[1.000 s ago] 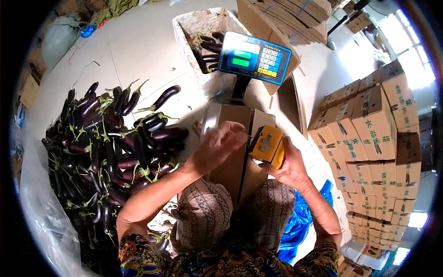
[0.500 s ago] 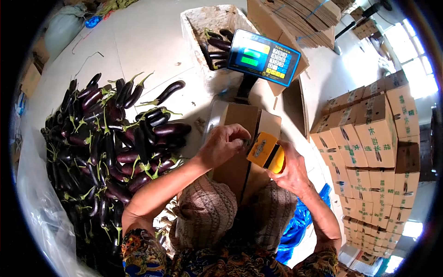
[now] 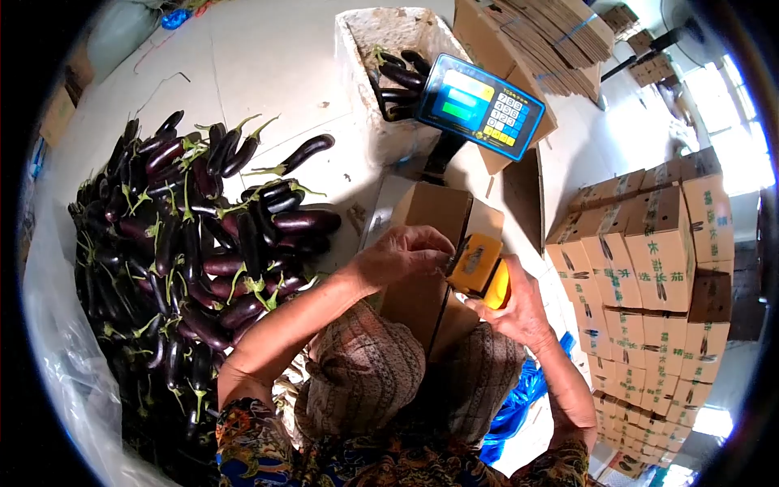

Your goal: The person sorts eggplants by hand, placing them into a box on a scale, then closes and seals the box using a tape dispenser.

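Note:
My right hand (image 3: 523,307) is wrapped round a yellow tape dispenser (image 3: 477,265), holding it above a cardboard box (image 3: 432,213) between my knees. The dispenser's boxy front is orange-yellow with a dark label, and a brighter yellow rounded part shows by my palm. At its front edge, my left hand (image 3: 410,253) has thumb and fingers pinched together. Whatever lies between those fingertips is too small to make out. The closed-looking box stands on the metal platform of a scale, whose lit display panel (image 3: 480,107) rises behind it.
A big heap of eggplants (image 3: 195,252) covers the floor at left, beside clear plastic sheeting (image 3: 77,381). A white foam box (image 3: 357,49) behind the scale holds several eggplants. Stacked printed cartons (image 3: 649,243) stand at right, flattened cardboard (image 3: 560,40) at the back. Blue plastic (image 3: 519,406) lies by my right leg.
The view has shifted slightly. My left fingertips have drawn together at the dispenser's front edge, and the dispenser has turned a little in my right hand. The box has stayed in place.

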The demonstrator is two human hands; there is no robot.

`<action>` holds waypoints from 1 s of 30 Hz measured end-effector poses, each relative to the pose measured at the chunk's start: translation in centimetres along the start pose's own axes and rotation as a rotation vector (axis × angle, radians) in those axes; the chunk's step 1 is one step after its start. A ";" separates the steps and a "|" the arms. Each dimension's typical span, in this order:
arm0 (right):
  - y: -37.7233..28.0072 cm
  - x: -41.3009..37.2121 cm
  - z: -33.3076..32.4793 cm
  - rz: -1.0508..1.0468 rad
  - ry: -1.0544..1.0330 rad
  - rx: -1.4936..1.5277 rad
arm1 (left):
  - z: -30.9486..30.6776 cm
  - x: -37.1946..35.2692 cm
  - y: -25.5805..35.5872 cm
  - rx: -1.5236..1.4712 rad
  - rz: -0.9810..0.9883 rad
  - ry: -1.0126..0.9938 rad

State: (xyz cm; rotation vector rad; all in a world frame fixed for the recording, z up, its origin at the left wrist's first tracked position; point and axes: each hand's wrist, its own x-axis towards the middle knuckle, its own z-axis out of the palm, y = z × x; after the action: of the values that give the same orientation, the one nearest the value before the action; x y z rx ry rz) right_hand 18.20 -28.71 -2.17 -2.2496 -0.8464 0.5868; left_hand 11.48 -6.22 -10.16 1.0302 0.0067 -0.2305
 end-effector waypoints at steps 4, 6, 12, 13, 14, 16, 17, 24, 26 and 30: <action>0.0 0.1 0.0 -0.019 -0.029 -0.032 | 0.4 0.0 0.0 0.249 0.103 -0.012; 0.2 -0.1 0.1 -0.061 -0.019 -0.030 | 0.6 0.2 0.3 0.377 0.075 0.044; -0.8 -0.4 -0.3 -0.084 0.023 -0.087 | 0.8 0.3 -0.4 0.439 0.142 0.133; -0.7 -0.5 -0.3 -0.076 0.030 -0.066 | 1.0 0.2 -0.3 0.474 0.168 0.185; -0.7 -0.5 -0.2 -0.067 0.036 -0.045 | 1.3 0.2 -0.1 0.509 0.193 0.238; -1.3 -0.6 -0.3 -0.058 0.021 -0.030 | 1.4 0.2 -0.1 0.521 0.257 0.304; -1.7 -0.7 -0.5 -0.055 0.013 -0.023 | 1.3 0.4 -0.4 0.498 0.299 0.319; -1.6 -0.9 -1.3 -0.015 0.013 0.017 | 0.8 -0.2 1.4 0.193 -0.081 0.107; -1.4 -0.9 -1.1 -0.073 0.067 0.009 | 0.5 0.2 -0.4 0.289 0.090 0.004; -0.6 -1.1 -1.8 -0.086 -0.007 -0.042 | -0.1 0.1 -1.0 0.519 0.072 -0.034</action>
State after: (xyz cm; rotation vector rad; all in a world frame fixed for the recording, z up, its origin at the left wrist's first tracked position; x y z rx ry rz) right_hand 18.25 -29.83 -0.34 -2.2377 -0.9621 0.5417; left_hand 11.42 -6.65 -11.03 1.5400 -0.1270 -0.1871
